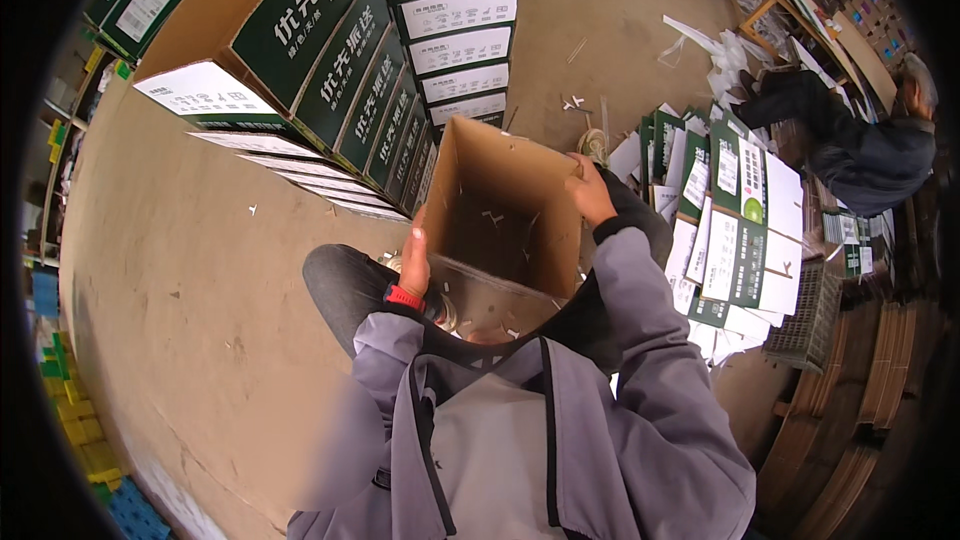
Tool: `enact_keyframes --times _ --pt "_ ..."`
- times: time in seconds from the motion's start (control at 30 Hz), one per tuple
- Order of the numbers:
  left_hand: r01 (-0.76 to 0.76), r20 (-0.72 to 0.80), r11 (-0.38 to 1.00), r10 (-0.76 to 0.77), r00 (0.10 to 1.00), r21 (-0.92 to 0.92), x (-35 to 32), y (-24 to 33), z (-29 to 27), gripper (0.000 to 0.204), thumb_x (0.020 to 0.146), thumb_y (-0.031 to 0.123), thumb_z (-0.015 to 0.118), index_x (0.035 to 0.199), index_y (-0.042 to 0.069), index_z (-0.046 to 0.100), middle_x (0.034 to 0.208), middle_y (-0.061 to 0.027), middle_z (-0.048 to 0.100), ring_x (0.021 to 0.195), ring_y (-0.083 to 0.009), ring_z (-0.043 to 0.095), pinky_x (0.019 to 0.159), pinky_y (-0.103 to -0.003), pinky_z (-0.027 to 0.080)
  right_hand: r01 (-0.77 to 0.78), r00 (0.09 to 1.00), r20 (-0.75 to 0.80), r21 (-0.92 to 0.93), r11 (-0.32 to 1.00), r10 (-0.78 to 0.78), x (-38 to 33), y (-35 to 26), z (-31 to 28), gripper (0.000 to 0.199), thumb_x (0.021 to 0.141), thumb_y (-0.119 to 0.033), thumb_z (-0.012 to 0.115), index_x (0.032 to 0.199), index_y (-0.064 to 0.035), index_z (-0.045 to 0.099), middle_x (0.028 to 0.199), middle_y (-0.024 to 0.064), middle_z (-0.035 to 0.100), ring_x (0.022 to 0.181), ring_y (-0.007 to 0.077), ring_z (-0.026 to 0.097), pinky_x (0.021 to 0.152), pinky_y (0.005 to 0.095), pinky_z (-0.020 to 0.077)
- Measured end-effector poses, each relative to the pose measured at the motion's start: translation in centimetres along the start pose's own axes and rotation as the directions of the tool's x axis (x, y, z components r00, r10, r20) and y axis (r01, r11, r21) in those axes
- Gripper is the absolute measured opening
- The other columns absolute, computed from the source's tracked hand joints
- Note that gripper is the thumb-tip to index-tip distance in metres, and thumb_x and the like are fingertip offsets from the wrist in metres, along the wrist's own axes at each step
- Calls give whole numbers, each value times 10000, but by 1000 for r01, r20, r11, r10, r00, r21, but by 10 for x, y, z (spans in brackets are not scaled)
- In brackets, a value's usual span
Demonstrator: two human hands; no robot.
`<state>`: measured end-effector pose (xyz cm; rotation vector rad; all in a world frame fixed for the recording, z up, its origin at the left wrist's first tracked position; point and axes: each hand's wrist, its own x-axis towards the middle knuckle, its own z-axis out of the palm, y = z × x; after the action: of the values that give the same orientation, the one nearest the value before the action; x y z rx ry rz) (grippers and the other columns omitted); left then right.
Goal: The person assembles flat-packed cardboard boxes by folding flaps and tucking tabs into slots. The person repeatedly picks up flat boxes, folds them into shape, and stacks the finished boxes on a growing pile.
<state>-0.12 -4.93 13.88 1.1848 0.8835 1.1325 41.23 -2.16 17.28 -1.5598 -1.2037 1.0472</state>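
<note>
An open cardboard box (507,165) is between my knees, its brown inside facing up at me. Small white scraps lie on the box's inner surfaces. My left hand (415,258), with a red band at the wrist, holds the box's left side near the near corner. Over the right wall's upper edge curls my right hand (592,190), gripping it near the far corner. Parts of the fingers of both hands are hidden by the box walls.
Ahead left rises a stack of green and white boxes (335,70), with another stack (460,40) beside it. Flattened green and white cartons (735,220) are piled on my right, next to a grey crate (808,315). A person in dark clothes (860,155) is bent over farther right.
</note>
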Motion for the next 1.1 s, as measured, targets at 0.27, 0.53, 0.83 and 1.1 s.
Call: enact_keyframes --times 0.27,0.53,0.83,1.1 --pt "47 -103 986 -31 994 161 -7 59 0 605 1118 197 563 1648 -58 420 1652 -147 514 1542 -241 441 1294 -351 280 392 920 213 -551 737 -329 34 -113 38 609 913 -210 735 1489 -77 591 1306 218 728 1201 426 689 1027 490 546" --pt "41 -82 998 -37 996 49 -15 74 11 625 1099 149 548 1661 -70 384 1673 -149 484 1550 -244 426 1296 -355 275 351 728 682 -461 815 72 108 -114 49 639 800 -118 763 1420 -35 633 1337 162 731 1242 284 675 1066 410 520" --pt "31 -86 999 -32 996 -12 -15 51 5 620 1103 177 546 1664 -45 404 1676 -130 484 1552 -239 424 1297 -351 275 185 721 688 -303 935 80 111 -93 50 653 762 -78 776 1396 -48 625 1294 82 680 1180 234 624 1026 361 501" --pt "50 -90 998 -48 995 23 -13 74 21 612 1116 168 527 1675 -38 389 1684 -129 474 1558 -223 414 1295 -340 276 13 800 591 159 987 -105 108 -84 40 476 818 57 736 1267 -89 670 1312 67 673 1207 191 632 1007 321 504"
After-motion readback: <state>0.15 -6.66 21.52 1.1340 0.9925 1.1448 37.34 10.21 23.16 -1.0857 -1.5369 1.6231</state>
